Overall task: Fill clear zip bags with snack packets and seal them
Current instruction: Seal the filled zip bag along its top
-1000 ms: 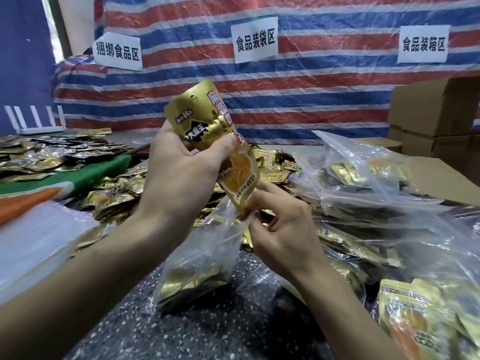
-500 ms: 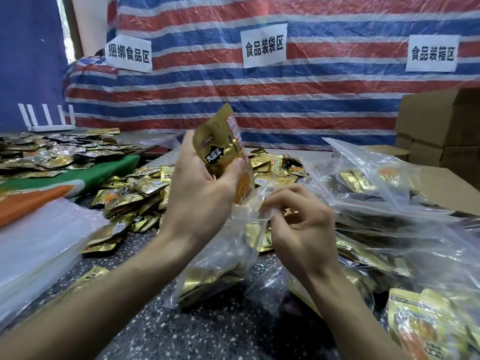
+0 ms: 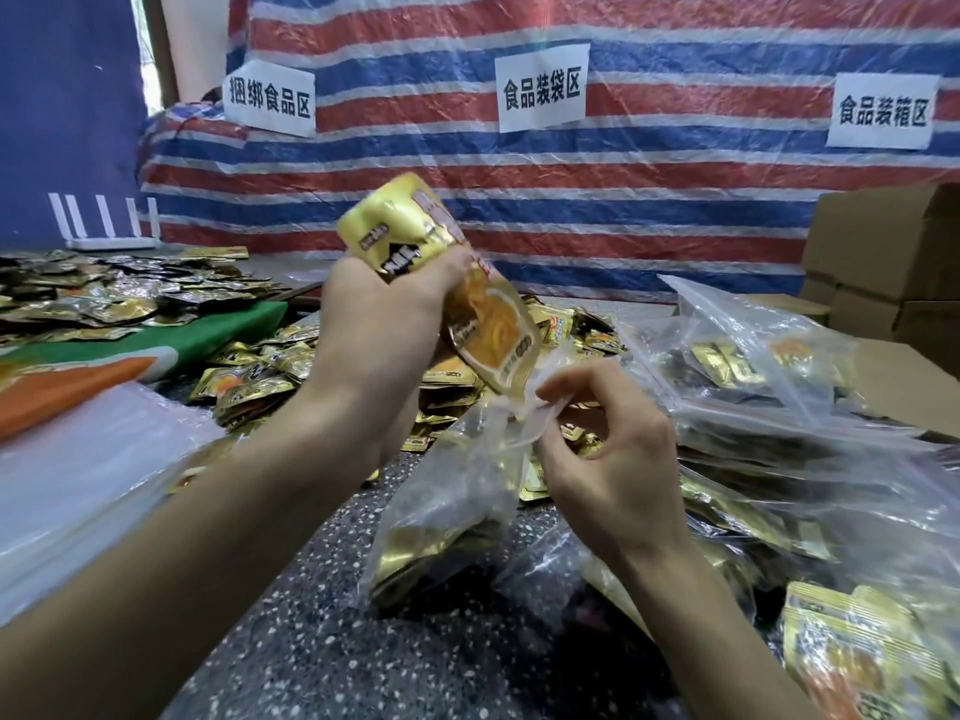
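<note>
Fingers (image 3: 592, 374) of the right hand (image 3: 613, 459) pinch open the mouth of a clear zip bag (image 3: 457, 511), while the left hand (image 3: 384, 319) clasps a gold snack packet (image 3: 483, 314), its lower end poised at the opening. The bag, resting on the speckled table (image 3: 363, 646), already holds packets at its bottom and is unsealed. Filled bags (image 3: 769, 366) lie heaped to the right, near cardboard boxes (image 3: 883, 262); loose packets (image 3: 260, 376) lie scattered beyond the hands. The job appears well under way, with this bag yet to be filled and zipped, and many packets left.
</note>
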Action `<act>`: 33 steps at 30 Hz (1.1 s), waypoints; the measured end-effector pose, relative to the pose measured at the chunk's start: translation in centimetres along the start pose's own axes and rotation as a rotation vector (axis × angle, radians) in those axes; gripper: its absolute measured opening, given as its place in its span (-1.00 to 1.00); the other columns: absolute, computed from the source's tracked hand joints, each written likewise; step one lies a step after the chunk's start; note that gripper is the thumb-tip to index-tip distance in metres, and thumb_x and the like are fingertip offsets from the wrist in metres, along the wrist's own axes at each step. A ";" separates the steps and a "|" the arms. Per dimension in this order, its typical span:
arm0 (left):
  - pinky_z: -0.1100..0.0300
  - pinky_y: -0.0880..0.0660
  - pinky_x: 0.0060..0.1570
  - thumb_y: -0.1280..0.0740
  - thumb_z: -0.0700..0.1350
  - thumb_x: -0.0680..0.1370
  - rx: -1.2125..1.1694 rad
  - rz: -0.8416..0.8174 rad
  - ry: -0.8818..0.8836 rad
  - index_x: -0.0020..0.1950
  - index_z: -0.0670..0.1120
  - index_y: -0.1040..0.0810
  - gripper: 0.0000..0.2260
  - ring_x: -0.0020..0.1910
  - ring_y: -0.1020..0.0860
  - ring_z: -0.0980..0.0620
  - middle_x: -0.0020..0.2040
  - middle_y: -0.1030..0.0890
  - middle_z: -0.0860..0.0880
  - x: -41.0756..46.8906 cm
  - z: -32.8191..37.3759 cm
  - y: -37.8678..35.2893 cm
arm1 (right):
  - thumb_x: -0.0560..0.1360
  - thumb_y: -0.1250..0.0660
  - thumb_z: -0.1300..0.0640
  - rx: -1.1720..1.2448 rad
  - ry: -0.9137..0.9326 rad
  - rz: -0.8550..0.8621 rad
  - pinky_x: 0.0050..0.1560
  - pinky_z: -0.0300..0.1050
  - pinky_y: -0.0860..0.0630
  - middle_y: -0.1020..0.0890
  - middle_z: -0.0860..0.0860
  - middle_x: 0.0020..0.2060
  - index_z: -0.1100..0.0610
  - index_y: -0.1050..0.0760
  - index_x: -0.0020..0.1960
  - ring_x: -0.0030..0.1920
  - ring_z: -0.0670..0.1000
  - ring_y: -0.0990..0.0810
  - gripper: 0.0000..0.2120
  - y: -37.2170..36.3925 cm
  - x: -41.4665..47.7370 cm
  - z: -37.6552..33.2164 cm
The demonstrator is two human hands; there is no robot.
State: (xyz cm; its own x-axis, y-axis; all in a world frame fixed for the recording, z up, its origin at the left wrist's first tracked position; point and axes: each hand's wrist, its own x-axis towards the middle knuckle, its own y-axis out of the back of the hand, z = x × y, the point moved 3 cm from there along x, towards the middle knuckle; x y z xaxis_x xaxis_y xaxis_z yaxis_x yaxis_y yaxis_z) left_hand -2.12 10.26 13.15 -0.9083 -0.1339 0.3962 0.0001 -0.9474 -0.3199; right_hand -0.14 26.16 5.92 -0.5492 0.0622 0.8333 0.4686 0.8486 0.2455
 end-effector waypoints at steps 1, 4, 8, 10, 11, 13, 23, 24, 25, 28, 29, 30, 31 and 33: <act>0.00 -0.66 -0.06 -0.40 -0.18 0.58 -0.059 0.008 -0.015 0.24 -0.23 -0.49 -0.73 -0.03 -0.69 -0.03 0.01 -0.66 -0.16 -0.1 0.4 0.1 | 0.44 -0.47 0.35 0.022 -0.012 0.009 -0.09 -0.24 -0.60 -0.59 -0.06 -0.14 0.13 -0.50 -0.04 -0.13 -0.09 -0.63 -0.78 0.0 0.0 0.0; 0.03 -0.65 -0.06 -0.38 -0.20 0.59 -0.040 -0.037 -0.094 0.08 -0.14 -0.54 -0.91 -0.07 -0.66 -0.01 -0.09 -0.63 -0.09 -0.7 1.0 -0.1 | 0.41 -0.48 0.39 0.084 -0.030 0.036 -0.06 -0.30 -0.59 -0.57 -0.07 -0.13 0.15 -0.42 0.00 -0.12 -0.10 -0.63 -0.69 0.1 0.0 0.1; -0.02 -0.63 -0.04 -0.39 -0.18 0.58 0.063 -0.125 -0.093 -0.03 -0.09 -0.58 -0.99 -0.04 -0.68 -0.06 -0.08 -0.67 -0.12 -1.6 0.2 -0.5 | 0.40 -0.47 0.39 0.102 -0.007 0.072 -0.07 -0.32 -0.58 -0.57 -0.09 -0.12 0.14 -0.39 0.03 -0.11 -0.13 -0.63 -0.65 0.3 0.0 -0.1; 0.04 -0.63 -0.07 -0.40 -0.17 0.58 0.093 -0.135 -0.108 -0.02 -0.09 -0.59 -0.98 -0.06 -0.70 -0.03 -0.08 -0.70 -0.10 -1.8 -0.1 -0.5 | 0.39 -0.49 0.39 0.104 0.004 0.094 -0.08 -0.31 -0.59 -0.57 -0.08 -0.12 0.13 -0.38 0.03 -0.11 -0.12 -0.62 -0.62 0.3 0.0 -0.2; 0.05 -0.63 -0.08 -0.40 -0.16 0.58 0.107 -0.132 -0.118 -0.01 -0.09 -0.58 -0.97 -0.06 -0.70 -0.03 -0.07 -0.70 -0.11 -1.7 -0.1 -0.4 | 0.38 -0.50 0.38 0.098 0.011 0.106 -0.09 -0.27 -0.60 -0.57 -0.07 -0.12 0.13 -0.39 0.02 -0.12 -0.11 -0.62 -0.63 0.4 0.0 -0.3; 0.00 -0.64 -0.05 -0.41 -0.15 0.58 0.138 -0.132 -0.136 0.00 -0.08 -0.57 -0.95 -0.04 -0.70 -0.06 -0.04 -0.70 -0.15 -1.5 -0.1 -0.4 | 0.38 -0.52 0.35 0.055 0.020 0.129 -0.10 -0.09 -0.64 -0.58 -0.05 -0.13 0.14 -0.43 -0.01 -0.13 -0.07 -0.63 -0.67 0.5 -0.1 -0.3; 0.25 -0.63 -0.16 -0.44 -0.15 0.54 0.333 -0.316 -0.283 0.13 -0.16 -0.55 -0.80 -0.10 -0.70 0.05 -0.08 -0.71 -0.06 -1.6 0.4 -0.5 | 0.37 -0.53 0.37 0.118 -0.165 0.157 -0.16 -0.24 -0.60 -0.62 0.06 -0.18 0.16 -0.58 -0.20 -0.20 -0.04 -0.64 -0.82 0.8 0.1 0.3; 0.22 -0.63 -0.15 -0.44 -0.16 0.54 0.325 -0.326 -0.254 0.13 -0.15 -0.56 -0.81 -0.10 -0.71 0.04 -0.08 -0.71 -0.05 -1.6 0.1 -0.5 | 0.36 -0.53 0.38 0.135 -0.202 0.166 -0.18 -0.26 -0.59 -0.60 0.07 -0.17 0.15 -0.58 -0.22 -0.22 -0.06 -0.63 -0.81 0.9 0.1 0.4; 0.18 -0.64 -0.13 -0.44 -0.16 0.55 0.326 -0.331 -0.227 0.13 -0.12 -0.56 -0.81 -0.09 -0.71 0.03 -0.08 -0.72 -0.04 -1.7 -0.1 -0.6 | 0.35 -0.53 0.39 0.144 -0.232 0.175 -0.19 -0.27 -0.58 -0.59 0.06 -0.17 0.14 -0.58 -0.24 -0.24 -0.08 -0.63 -0.79 1.0 0.2 0.6; 0.20 -0.63 -0.14 -0.46 -0.15 0.53 0.320 -0.332 -0.079 0.09 -0.02 -0.58 -0.83 -0.09 -0.70 0.06 -0.07 -0.72 -0.01 -2.1 -1.3 -0.8 | 0.35 -0.53 0.37 0.100 -0.225 0.150 -0.22 -0.31 -0.54 -0.60 0.03 -0.20 0.12 -0.59 -0.24 -0.26 -0.10 -0.60 -0.80 1.2 0.5 0.6; 0.30 -0.59 -0.23 -0.46 -0.14 0.53 0.295 -0.346 0.020 0.07 0.02 -0.59 -0.85 -0.13 -0.70 0.12 -0.10 -0.73 0.03 -2.2 -1.7 -1.0 | 0.35 -0.52 0.36 0.075 -0.199 0.133 -0.22 -0.31 -0.53 -0.60 0.03 -0.20 0.12 -0.59 -0.22 -0.25 -0.10 -0.59 -0.81 1.2 0.5 0.5; 0.34 -0.56 -0.31 -0.46 -0.11 0.53 0.289 -0.364 0.124 0.05 0.06 -0.59 -0.85 -0.17 -0.69 0.16 -0.13 -0.73 0.07 -2.3 -2.1 -1.1 | 0.35 -0.51 0.37 0.058 -0.172 0.125 -0.20 -0.29 -0.55 -0.60 0.03 -0.20 0.12 -0.59 -0.21 -0.24 -0.10 -0.60 -0.81 1.1 0.4 0.4; 0.26 -0.55 -0.31 -0.46 -0.06 0.53 0.306 -0.381 0.220 0.04 0.11 -0.59 -0.87 -0.18 -0.69 0.15 -0.16 -0.73 0.11 -2.4 -2.5 -1.2 | 0.34 -0.50 0.39 0.045 -0.147 0.127 -0.18 -0.25 -0.58 -0.60 0.02 -0.18 0.12 -0.59 -0.19 -0.22 -0.10 -0.61 -0.80 1.0 0.4 0.2; 0.10 -0.48 -0.17 -0.45 0.04 0.53 0.382 -0.403 0.347 0.04 0.14 -0.59 -0.89 -0.08 -0.65 0.01 -0.16 -0.73 0.08 -2.2 -2.9 -0.9 | 0.33 -0.50 0.42 0.027 -0.097 0.137 -0.12 -0.20 -0.61 -0.60 0.02 -0.16 0.13 -0.61 -0.18 -0.18 -0.09 -0.62 -0.78 0.9 0.2 -0.1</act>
State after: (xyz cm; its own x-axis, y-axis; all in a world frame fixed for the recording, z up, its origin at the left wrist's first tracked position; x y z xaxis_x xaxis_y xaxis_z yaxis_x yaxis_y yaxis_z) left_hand -1.33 12.22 10.10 -0.9505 0.2943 0.0999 -0.2780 -0.9489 0.1495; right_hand 0.20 26.92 6.37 -0.5462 0.2273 0.8062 0.5256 0.8424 0.1186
